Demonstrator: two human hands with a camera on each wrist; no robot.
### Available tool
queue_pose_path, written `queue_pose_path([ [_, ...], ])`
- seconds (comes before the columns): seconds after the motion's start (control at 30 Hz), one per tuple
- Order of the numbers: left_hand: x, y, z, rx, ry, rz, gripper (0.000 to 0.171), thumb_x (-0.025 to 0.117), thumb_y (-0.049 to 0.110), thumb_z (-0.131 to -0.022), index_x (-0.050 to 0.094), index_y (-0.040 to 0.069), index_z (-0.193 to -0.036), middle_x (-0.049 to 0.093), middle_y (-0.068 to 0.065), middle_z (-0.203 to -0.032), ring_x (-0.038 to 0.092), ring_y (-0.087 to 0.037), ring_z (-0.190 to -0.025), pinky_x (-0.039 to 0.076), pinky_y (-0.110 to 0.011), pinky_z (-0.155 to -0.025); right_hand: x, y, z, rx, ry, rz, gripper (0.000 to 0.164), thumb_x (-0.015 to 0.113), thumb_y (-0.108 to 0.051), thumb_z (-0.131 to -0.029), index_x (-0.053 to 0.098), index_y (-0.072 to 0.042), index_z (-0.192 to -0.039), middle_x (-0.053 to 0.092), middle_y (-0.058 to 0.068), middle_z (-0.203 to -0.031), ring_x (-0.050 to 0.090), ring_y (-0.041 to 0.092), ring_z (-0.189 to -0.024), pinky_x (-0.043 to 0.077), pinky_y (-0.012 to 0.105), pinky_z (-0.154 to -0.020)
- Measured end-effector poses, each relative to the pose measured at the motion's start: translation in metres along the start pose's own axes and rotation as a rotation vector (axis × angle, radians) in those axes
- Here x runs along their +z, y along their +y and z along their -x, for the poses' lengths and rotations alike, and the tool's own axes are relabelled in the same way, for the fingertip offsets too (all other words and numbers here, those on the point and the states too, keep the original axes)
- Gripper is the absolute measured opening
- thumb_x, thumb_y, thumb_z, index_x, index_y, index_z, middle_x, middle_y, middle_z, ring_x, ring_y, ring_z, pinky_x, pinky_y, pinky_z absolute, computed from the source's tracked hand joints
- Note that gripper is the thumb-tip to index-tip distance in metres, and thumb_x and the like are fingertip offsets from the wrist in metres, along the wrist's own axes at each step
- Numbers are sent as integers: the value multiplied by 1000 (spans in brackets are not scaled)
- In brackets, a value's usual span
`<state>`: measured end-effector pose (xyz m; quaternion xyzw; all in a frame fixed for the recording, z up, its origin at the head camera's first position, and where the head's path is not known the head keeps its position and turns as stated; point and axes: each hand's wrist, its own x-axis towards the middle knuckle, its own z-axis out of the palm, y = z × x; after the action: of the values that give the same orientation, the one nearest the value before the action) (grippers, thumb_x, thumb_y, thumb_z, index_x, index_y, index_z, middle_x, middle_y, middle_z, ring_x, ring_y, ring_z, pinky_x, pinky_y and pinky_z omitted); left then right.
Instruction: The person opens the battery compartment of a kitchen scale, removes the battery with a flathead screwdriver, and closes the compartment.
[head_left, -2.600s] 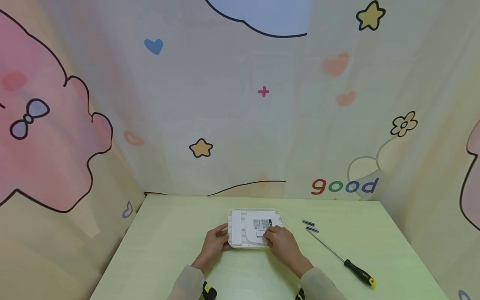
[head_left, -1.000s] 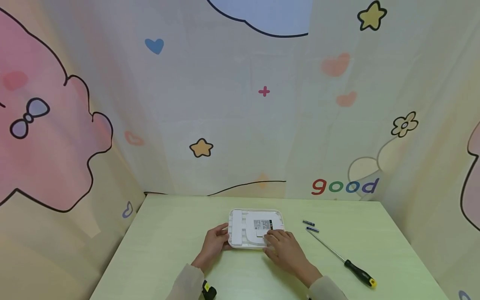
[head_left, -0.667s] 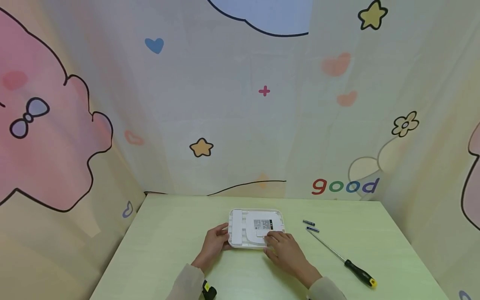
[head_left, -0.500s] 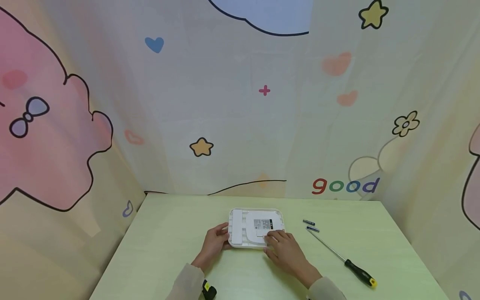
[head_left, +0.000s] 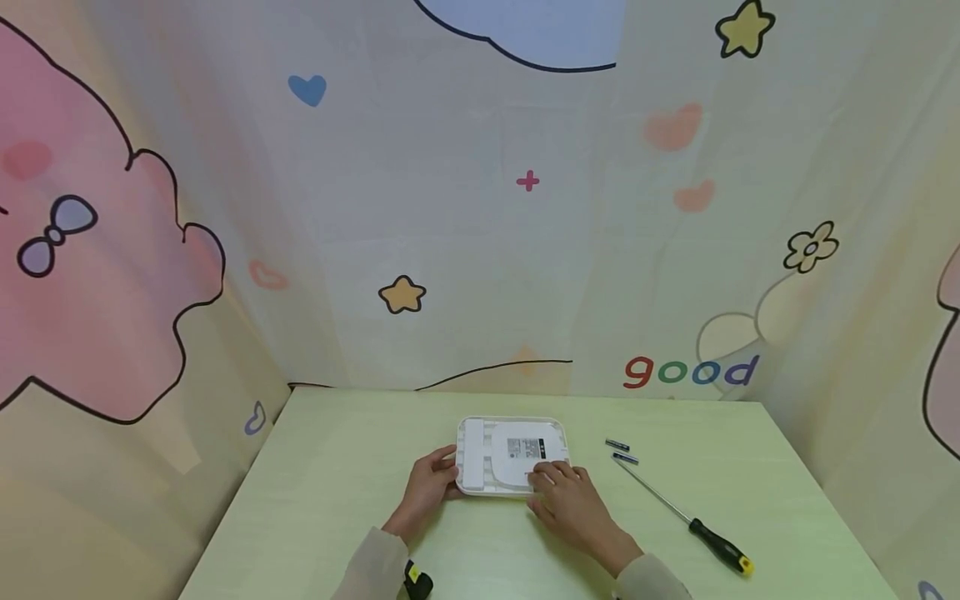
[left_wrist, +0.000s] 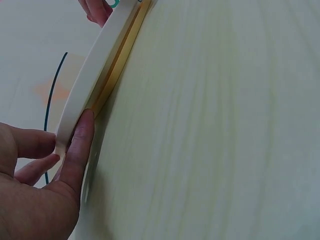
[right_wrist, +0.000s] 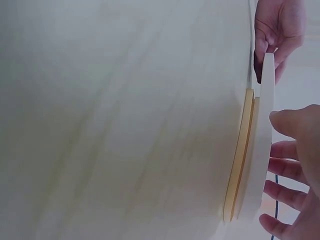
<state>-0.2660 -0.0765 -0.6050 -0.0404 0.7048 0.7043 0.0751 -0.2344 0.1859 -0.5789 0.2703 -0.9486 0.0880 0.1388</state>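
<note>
A white rounded-square device [head_left: 501, 428] lies flat on the table, its panelled face with a printed label [head_left: 523, 448] turned up. My left hand [head_left: 429, 483] grips its left edge; in the left wrist view the thumb [left_wrist: 80, 150] lies along the side beneath the rim, the other fingers opposite. My right hand [head_left: 576, 504] rests over the near right corner, with fairly straight fingertips on the panel below the label. Seen from the right wrist, the thumb [right_wrist: 287, 122] touches the white side wall. A gold-coloured base [right_wrist: 241, 155] shows under the device. The right fingers hide that corner.
Two small batteries, one farther back [head_left: 618, 445] and one nearer [head_left: 626, 458], lie right of the device. A long screwdriver [head_left: 716, 542] with a black-and-yellow handle points at them. A patterned curtain [head_left: 480, 208] stands behind the table's back edge.
A small white cover piece, earlier visible beside my right fingertips, now appears level with the panel. My right hand moved slightly right and nearer, its fingers spreading. The left hand has stayed put.
</note>
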Motion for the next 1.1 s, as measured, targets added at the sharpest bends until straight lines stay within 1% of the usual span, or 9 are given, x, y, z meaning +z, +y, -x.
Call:
queue_pose_path([
  [0.07,-1,1,0,8,-6,-6,47,51,0,-97,46,0,-144,57,-25,-127,65,-17,-92,60,-33,-72,-1,0,-1,10,13,-21,36,70,-35,-89,68,-15,-118,65,3,-121,57,25,-117,46,49,-93],
  [0.17,-2,1,-1,12,-10,-2,47,52,0,-96,47,0,-143,58,-24,-126,65,-17,-91,60,-33,-72,-5,2,-3,62,27,-68,36,69,-31,-90,67,-13,-120,65,5,-123,57,27,-118,47,51,-95],
  [0.37,-2,2,-3,22,4,6,46,52,2,-96,47,-1,-142,58,-25,-126,66,-17,-92,60,-32,-71,-15,14,-8,211,49,-153,41,68,-27,-91,63,-9,-127,61,11,-129,55,32,-122,47,52,-99],
  [0.47,-2,4,-3,19,21,-4,46,52,3,-97,47,-2,-142,58,-25,-125,65,-17,-90,60,-32,-70,-16,22,-10,305,41,-244,47,66,-27,-93,58,-7,-134,57,14,-134,55,34,-123,47,52,-101],
  [0.6,-3,7,-5,23,38,-29,47,52,3,-96,47,-2,-142,58,-24,-123,65,-17,-88,60,-32,-69,-16,34,-12,425,36,-400,49,62,-26,-96,52,-4,-139,55,17,-137,60,35,-117,51,52,-96],
  [0.67,-4,7,-8,29,39,-43,48,52,3,-95,46,-1,-143,58,-23,-122,65,-17,-88,59,-32,-69,-16,40,-13,459,34,-474,49,60,-24,-97,50,-1,-140,55,19,-135,62,36,-113,53,52,-91],
  [0.77,-6,7,-11,42,40,-78,48,53,4,-95,46,-2,-142,59,-23,-121,65,-16,-89,59,-31,-69,-16,46,-15,512,7,-562,51,57,-24,-99,47,2,-141,56,22,-133,62,37,-112,53,51,-91],
  [0.9,-8,7,-15,32,35,-105,47,53,4,-96,47,-3,-142,59,-22,-121,65,-16,-89,59,-30,-68,-15,52,-19,575,-25,-609,50,56,-22,-99,47,5,-140,60,24,-128,63,38,-110,53,50,-91],
  [1.1,-6,8,-20,6,11,-148,45,55,6,-97,49,-6,-140,58,-22,-123,63,-14,-86,58,-29,-67,-13,56,-26,684,-112,-690,47,55,-21,-99,51,9,-135,65,23,-116,67,23,-87,57,35,-71],
])
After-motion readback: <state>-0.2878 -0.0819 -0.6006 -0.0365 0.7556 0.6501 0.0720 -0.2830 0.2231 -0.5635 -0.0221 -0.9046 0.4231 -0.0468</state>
